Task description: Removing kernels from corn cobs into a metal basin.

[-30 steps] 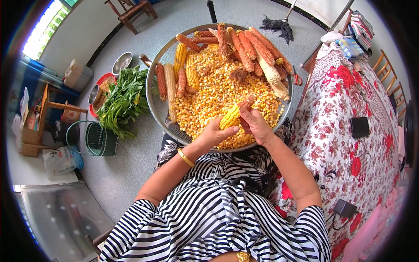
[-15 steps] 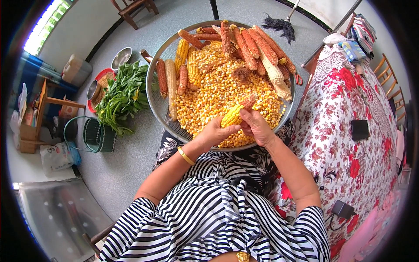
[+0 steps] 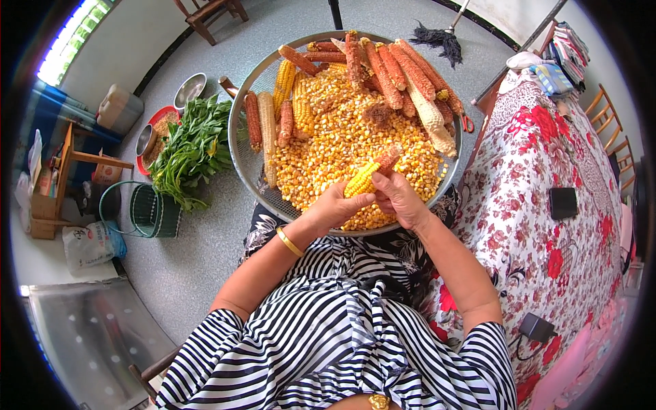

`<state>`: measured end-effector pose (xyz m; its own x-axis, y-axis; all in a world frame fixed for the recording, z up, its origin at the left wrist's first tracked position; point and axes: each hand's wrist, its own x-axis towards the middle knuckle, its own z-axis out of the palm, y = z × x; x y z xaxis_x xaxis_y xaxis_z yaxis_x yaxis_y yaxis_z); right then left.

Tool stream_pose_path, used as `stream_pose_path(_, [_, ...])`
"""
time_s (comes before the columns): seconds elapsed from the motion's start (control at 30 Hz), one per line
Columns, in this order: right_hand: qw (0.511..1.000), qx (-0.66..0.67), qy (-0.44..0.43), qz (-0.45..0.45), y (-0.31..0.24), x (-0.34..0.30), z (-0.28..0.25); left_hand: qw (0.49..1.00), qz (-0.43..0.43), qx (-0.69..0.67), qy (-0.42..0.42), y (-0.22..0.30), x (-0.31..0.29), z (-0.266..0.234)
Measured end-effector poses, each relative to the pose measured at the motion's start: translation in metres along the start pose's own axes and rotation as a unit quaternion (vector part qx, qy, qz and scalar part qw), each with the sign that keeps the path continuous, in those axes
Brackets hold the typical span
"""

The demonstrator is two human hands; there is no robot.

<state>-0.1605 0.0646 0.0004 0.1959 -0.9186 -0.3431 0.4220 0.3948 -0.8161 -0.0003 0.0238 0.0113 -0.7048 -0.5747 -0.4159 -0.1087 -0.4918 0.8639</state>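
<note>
**Corn lot: v. little chg. over last sec., same hold kept**

1. Floral cloth, red on white, to person's R, over a raised surface. Whole view slides slightly betw. 1 s and 0.5 s ago, prob. a head move; near-identical since.
2. Sieve tray, rd., metal rim, mesh base, at person's lap. Contents show no clear re-arrangement.
3. Loose kernels, yellow w/ some paler, covering most of tray's middle. No visible gain in qty.
4. Leafy greens, bunch on floor, just L of tray. Unchanged.
5. Bare cobs, mostly reddish, grouped at far & far-R side of tray; a few more at L. None added.
6. Full ears, yellow, L part of tray, kernels on. Untouched.
7. L hand: closed round near, kernel-bearing end of item 9.
8. R hand: closed on same ear farther up, thumb by bare part; fingertips partly hidden.
9. Held ear: betw. both hands, above near part of tray, tilted up to R. Reddish bare tip, yellow rows below; bare share about same as 1 s ago. Judged: work mid-ear, no marked advance.
10. Dark silk tuft, lying on kernels. Same spot.
</note>
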Motion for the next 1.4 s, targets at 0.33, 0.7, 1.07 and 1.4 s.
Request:
stream_pose_path(0.33, [1.000,0.015,-0.004,0.010,0.003,0.003,-0.002,0.992,-0.055,-0.095,-0.056,-0.003,-0.001,-0.012])
stream_pose_path(0.7, [0.999,-0.013,0.028,0.010,0.003,0.001,-0.002,0.998,0.055,0.040,0.010,-0.002,0.002,0.002])
stream_pose_path(1.07, [1.000,-0.008,-0.030,-0.002,0.003,0.002,-0.008,0.996,-0.040,-0.067,-0.038,-0.002,0.000,-0.009])
stream_pose_path(1.4, [0.989,-0.084,0.027,-0.116,0.010,0.011,-0.013,0.997,0.049,0.034,0.039,-0.007,0.008,-0.009])
